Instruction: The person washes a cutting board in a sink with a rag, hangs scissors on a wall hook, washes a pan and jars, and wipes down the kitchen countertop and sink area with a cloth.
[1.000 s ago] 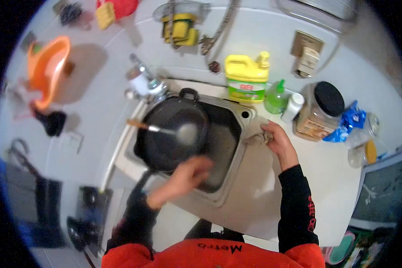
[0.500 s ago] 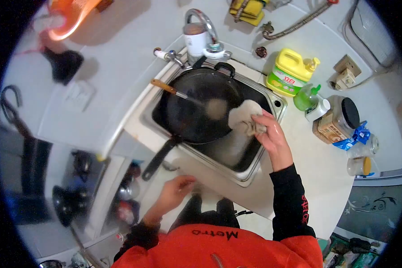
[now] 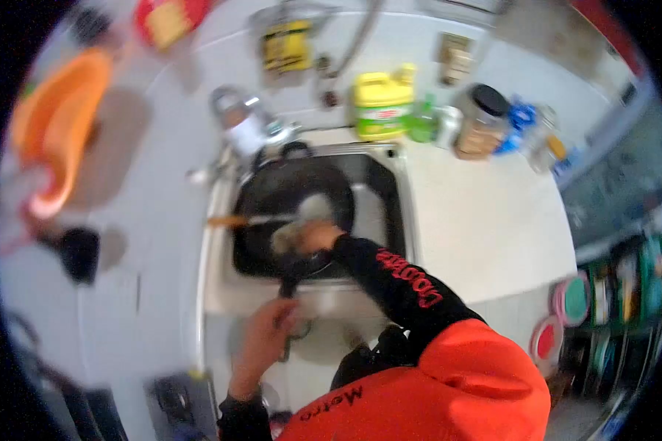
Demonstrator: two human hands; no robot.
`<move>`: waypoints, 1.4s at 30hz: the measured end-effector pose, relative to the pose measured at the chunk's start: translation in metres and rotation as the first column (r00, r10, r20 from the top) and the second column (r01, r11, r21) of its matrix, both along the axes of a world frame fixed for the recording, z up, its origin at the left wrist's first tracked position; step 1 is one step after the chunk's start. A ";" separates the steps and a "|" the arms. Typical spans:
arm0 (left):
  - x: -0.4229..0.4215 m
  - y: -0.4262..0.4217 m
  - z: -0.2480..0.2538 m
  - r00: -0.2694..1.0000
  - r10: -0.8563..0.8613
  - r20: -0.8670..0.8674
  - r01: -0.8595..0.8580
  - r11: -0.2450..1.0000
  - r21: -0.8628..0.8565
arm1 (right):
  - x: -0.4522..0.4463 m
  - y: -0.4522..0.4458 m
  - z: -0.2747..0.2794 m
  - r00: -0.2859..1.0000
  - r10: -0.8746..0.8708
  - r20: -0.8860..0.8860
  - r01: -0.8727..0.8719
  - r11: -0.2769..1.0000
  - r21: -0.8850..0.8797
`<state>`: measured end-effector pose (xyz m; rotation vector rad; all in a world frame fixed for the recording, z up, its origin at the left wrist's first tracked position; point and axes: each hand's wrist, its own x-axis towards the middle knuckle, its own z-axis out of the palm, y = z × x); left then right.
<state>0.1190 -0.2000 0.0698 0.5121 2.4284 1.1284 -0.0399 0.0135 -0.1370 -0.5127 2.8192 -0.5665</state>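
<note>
A black wok (image 3: 268, 184) rests in the steel sink (image 3: 415, 242), its long handle (image 3: 292, 281) pointing toward me. My right hand (image 3: 320, 237) reaches down into the wok, closed on a pale dishcloth (image 3: 287, 239) against the inner surface. Blur hides the cloth's exact shape. Around the outer part of the wok handle, my left hand (image 3: 271, 323) is closed; its fingers are smeared by motion. A spatula with a wooden handle (image 3: 228, 220) lies across the wok, its far end partly lost in the blur. Beyond my right hand shows a light patch inside the wok.
The faucet (image 3: 272, 132) stands behind the sink. Along the wall are a yellow detergent jug (image 3: 382, 106), a green bottle (image 3: 422, 123), a white bottle (image 3: 449, 125) and a black-lidded jar (image 3: 482, 121). An orange basin (image 3: 62, 125) hangs on the left wall.
My right hand has carried the dishcloth from above the sink's right side into the wok. My left hand has come up to the wok handle. The view has turned and shifted.
</note>
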 end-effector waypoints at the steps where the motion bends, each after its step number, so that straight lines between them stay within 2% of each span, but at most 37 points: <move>1: -0.012 0.002 -0.006 0.996 -0.086 0.000 0.086 0.996 0.006 | 0.007 0.002 0.017 0.996 -0.069 -0.057 0.070 0.997 0.025; 3: -0.043 0.007 -0.027 0.998 -0.068 -0.016 0.070 0.980 0.186 | 0.005 -0.007 0.011 0.875 -0.417 -0.247 0.415 0.908 -0.064; 4: -0.059 0.015 -0.035 0.993 -0.115 -0.021 0.117 0.975 0.188 | -0.001 -0.015 -0.007 0.831 -0.520 -0.200 0.512 0.854 -0.094; 5: -0.074 0.024 -0.042 0.979 0.030 0.200 -0.084 0.961 0.263 | -0.010 -0.022 -0.027 0.839 -0.522 -0.153 0.502 0.851 -0.154; 6: -0.088 0.030 -0.050 0.893 0.160 0.421 -0.296 0.913 0.281 | -0.018 -0.028 -0.047 0.847 -0.522 -0.105 0.494 0.843 -0.212; 7: -0.099 0.033 -0.058 0.900 0.138 0.414 -0.269 0.922 0.278 | -0.027 -0.035 -0.061 0.904 -0.421 -0.076 0.381 0.873 -0.304; 9: -0.128 0.039 -0.078 0.689 -0.028 0.724 -0.381 0.836 0.395 | -0.060 -0.060 -0.127 0.904 -0.177 -0.390 0.118 0.978 -0.171; 10: -0.149 0.033 -0.101 0.630 -0.095 0.770 -0.333 0.863 0.379 | -0.031 -0.046 -0.051 0.973 -0.193 -0.125 0.123 0.895 -0.429; 11: -0.158 0.033 -0.112 0.627 -0.111 0.771 -0.309 0.873 0.377 | 0.003 -0.030 0.041 0.974 -0.177 0.142 0.227 0.738 -0.636; 13: -0.163 0.043 -0.125 0.582 -0.130 0.803 -0.473 0.749 0.464 | 0.023 -0.027 0.059 0.980 -0.199 -0.004 0.091 0.465 -0.881; 14: -0.161 0.056 -0.115 0.503 0.032 0.864 -0.676 0.638 0.370 | 0.033 -0.026 0.067 0.974 -0.206 -0.090 -0.018 0.327 -0.945; 15: -0.176 0.057 -0.128 0.505 0.023 0.863 -0.662 0.652 0.370 | 0.016 -0.036 0.059 0.969 -0.186 -0.165 -0.029 0.573 -0.819; 16: -0.202 0.048 -0.155 0.476 0.035 0.879 -0.712 0.602 0.361 | 0.006 -0.040 0.053 0.964 -0.143 -0.227 -0.033 0.777 -0.629; 17: -0.218 0.042 -0.174 0.447 0.047 0.893 -0.761 0.546 0.352 | 0.009 -0.036 0.055 0.961 -0.152 -0.232 -0.029 0.777 -0.629; 18: -0.220 0.041 -0.181 0.521 0.100 0.848 -0.728 0.571 0.380 | 0.015 -0.034 0.057 0.949 -0.298 -0.101 0.151 0.712 -0.686; 19: -0.220 0.033 -0.186 0.524 0.108 0.845 -0.728 0.571 0.379 | 0.019 -0.034 0.061 0.906 -0.422 0.042 0.321 0.617 -0.719; 20: -0.219 0.021 -0.191 0.848 0.137 0.512 -0.346 0.874 0.340 | -0.001 -0.027 0.036 0.959 -0.281 -0.017 0.224 0.798 -0.560; 21: -0.217 0.018 -0.190 0.946 0.058 0.320 -0.134 0.966 0.222 | -0.002 -0.021 0.030 0.961 -0.277 -0.019 0.218 0.796 -0.564; 22: -0.215 0.015 -0.190 0.992 -0.047 0.113 0.040 0.997 0.059 | -0.001 -0.013 0.025 0.879 -0.476 -0.025 0.410 0.783 -0.468; 23: -0.209 0.013 -0.183 0.984 -0.039 0.175 0.026 0.997 0.076 | 0.002 -0.009 0.024 0.758 -0.650 -0.053 0.590 0.717 -0.371; 24: -0.199 0.014 -0.169 0.971 -0.028 0.236 0.007 0.996 0.091 | 0.004 -0.005 0.026 0.759 -0.649 -0.051 0.587 0.716 -0.377; 26: -0.177 0.020 -0.139 0.956 -0.016 0.293 -0.016 0.994 0.108 | 0.005 -0.001 0.031 0.648 -0.743 -0.169 0.676 0.663 -0.321; 27: -0.159 0.036 -0.109 0.895 0.110 0.432 -0.183 0.974 0.132 | 0.003 -0.007 0.018 0.648 -0.743 -0.169 0.676 0.663 -0.323; 28: -0.152 0.045 -0.094 0.799 0.214 0.562 -0.342 0.930 0.132 | 0.000 -0.018 -0.010 0.801 -0.584 -0.131 0.531 0.794 -0.294; 29: -0.155 0.045 -0.097 0.802 0.206 0.560 -0.334 0.933 0.136 | -0.001 -0.026 -0.019 0.859 -0.498 -0.114 0.454 0.846 -0.279; 30: -0.159 0.045 -0.101 0.713 0.110 0.692 -0.371 0.897 0.241 | -0.001 -0.032 -0.023 0.908 -0.407 -0.094 0.371 0.889 -0.270; 31: -0.163 0.043 -0.107 0.606 -0.008 0.795 -0.421 0.845 0.329 | -0.002 -0.040 -0.026 0.915 -0.290 -0.280 0.206 0.934 -0.292; 33: -0.178 0.036 -0.130 0.565 -0.048 0.823 -0.417 0.845 0.335 | 0.005 -0.043 0.003 0.874 -0.177 -0.452 0.052 0.960 -0.276; 34: -0.188 0.025 -0.153 0.829 -0.154 0.538 -0.112 0.896 0.429 | 0.018 -0.035 0.049 0.939 -0.159 -0.305 -0.027 0.848 -0.529; 36: -0.217 0.008 -0.196 0.936 -0.303 0.182 0.209 0.889 0.407 | 0.008 -0.055 0.046 0.925 -0.159 -0.345 -0.030 0.874 -0.484; 37: -0.239 0.001 -0.215 0.907 -0.358 0.223 0.218 0.851 0.479 | 0.002 -0.065 0.044 0.918 -0.158 -0.365 -0.030 0.886 -0.462; 39: -0.247 -0.005 -0.209 0.877 -0.411 0.248 0.223 0.806 0.548 | -0.003 -0.078 0.040 0.861 -0.450 -0.238 0.226 0.756 -0.615; 40: -0.245 -0.006 -0.210 0.926 -0.376 -0.024 0.363 0.873 0.326 | -0.001 -0.077 0.034 0.862 -0.445 -0.242 0.220 0.760 -0.611; 42: -0.230 0.004 -0.191 0.877 -0.375 -0.300 0.411 0.910 0.064 | 0.025 -0.051 0.046 0.784 -0.523 -0.334 0.331 0.808 -0.488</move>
